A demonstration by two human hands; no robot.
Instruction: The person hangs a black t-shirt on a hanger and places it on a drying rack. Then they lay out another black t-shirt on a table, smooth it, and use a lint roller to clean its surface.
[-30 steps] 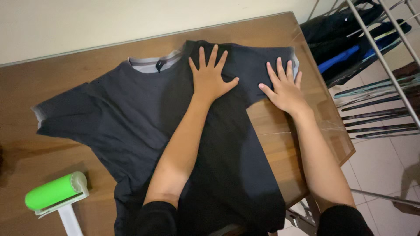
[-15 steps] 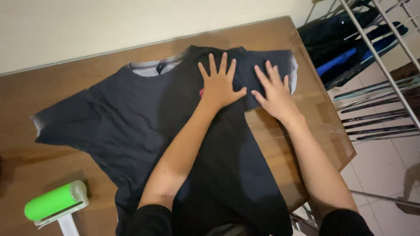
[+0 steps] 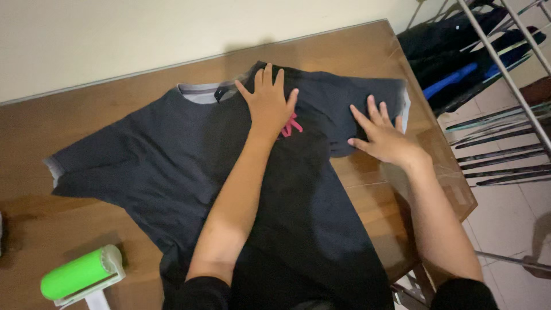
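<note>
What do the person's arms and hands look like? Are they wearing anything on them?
Both arms are bare from the upper arm down. Each has a short black sleeve at the top: the left sleeve and the right sleeve. The left hand and right hand wear no gloves, and no rings, watch or bracelets show. Fingers are slim with short nails.

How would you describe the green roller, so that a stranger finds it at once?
Start at the brown wooden table and go to its near left corner, beside the dark T-shirt that lies spread there. The bright green lint roller with a white handle lies there, the only vivid green thing around.
</note>
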